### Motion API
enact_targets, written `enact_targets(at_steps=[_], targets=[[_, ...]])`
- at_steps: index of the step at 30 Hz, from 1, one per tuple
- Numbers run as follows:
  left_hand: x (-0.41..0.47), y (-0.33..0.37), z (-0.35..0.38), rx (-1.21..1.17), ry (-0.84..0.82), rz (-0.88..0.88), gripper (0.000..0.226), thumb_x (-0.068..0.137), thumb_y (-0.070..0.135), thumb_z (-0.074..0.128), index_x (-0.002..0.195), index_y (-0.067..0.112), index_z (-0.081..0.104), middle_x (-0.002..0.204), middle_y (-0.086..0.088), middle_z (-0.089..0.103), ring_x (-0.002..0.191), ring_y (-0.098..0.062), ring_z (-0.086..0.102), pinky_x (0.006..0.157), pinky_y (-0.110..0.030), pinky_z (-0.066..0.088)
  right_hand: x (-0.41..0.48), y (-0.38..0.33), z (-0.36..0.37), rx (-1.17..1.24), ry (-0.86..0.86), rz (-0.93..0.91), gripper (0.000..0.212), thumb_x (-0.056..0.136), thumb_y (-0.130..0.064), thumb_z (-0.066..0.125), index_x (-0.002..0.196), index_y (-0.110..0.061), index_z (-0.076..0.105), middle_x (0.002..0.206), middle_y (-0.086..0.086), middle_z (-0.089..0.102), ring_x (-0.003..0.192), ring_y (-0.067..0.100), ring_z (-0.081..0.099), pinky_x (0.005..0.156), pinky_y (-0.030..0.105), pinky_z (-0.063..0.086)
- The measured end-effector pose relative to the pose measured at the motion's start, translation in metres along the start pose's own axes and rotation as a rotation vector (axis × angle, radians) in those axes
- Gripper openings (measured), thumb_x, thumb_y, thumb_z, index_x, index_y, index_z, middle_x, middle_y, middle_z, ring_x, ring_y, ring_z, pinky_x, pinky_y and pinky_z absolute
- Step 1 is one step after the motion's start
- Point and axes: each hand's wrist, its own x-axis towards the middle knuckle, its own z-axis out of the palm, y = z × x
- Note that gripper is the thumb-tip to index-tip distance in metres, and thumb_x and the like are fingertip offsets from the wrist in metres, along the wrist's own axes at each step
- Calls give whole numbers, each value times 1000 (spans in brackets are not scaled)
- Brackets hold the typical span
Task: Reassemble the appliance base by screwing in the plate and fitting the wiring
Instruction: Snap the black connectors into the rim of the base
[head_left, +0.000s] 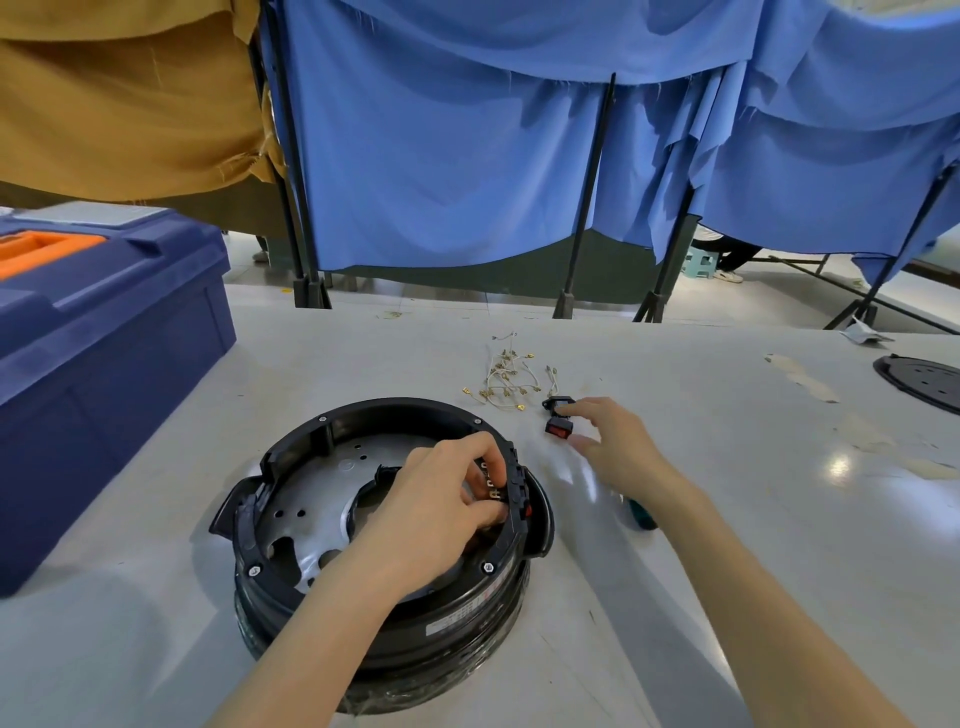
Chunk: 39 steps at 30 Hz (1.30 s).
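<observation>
I am working at the right inner wall of the appliance base (374, 613), which is sitting low in the middle of the frame on the table (727, 467) with the silver plate (311, 483) lying inside it. My left hand (441, 499) is curling its fingers round a small terminal block (493, 486) at that wall and pinching it against the black rim. My right hand (618, 447) is holding its fingers spread and relaxed over the red rocker switch (559, 427), just right of the base. The forefinger is touching the black socket (558, 402) behind the switch and the thumb is lying beside it, gripping nothing.

I am judging the switch to be light, hard and a little slick, so I am thinking of taking it by its black sides, not by the rocker. The loose wires (506, 376), lying just above the switch, are looking thin and limp with small brass ends that would bend easily, so I would be lifting each one by its connector
</observation>
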Motion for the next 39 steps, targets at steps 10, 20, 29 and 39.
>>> enact_targets(at_steps=[10, 20, 29, 39], targets=[[1, -2, 0, 40, 8, 24, 21, 77, 14, 72, 78, 29, 58, 70, 7, 60, 60, -10, 54, 55, -28, 51, 13, -5, 26, -197, 27, 37, 26, 90, -21, 63, 115, -12, 60, 114, 9, 45, 106, 31, 42, 85, 32, 34], [0, 0, -1, 34, -1, 29, 17, 79, 16, 74, 81, 25, 60, 68, 8, 58, 56, -8, 51, 58, -32, 54, -6, -2, 13, -104, 26, -54, 25, 94, -17, 58, 118, -10, 56, 97, 6, 65, 82, 20, 50, 68, 30, 32], [-1, 3, -2, 83, 12, 27, 25, 79, 18, 73, 74, 33, 54, 71, 9, 59, 63, -10, 56, 64, -30, 52, -44, -25, -17, 800, -60, -41, 18, 93, 0, 59, 107, -2, 70, 85, 16, 75, 66, 23, 70, 65, 25, 57], [-1, 2, 0, 53, 22, 16, 28, 75, 15, 75, 70, 34, 54, 68, 9, 60, 61, -12, 55, 66, -33, 52, -58, -30, -27, 924, -223, -173, 23, 70, 21, 71, 88, 6, 70, 87, 27, 68, 82, 32, 71, 80, 32, 58]])
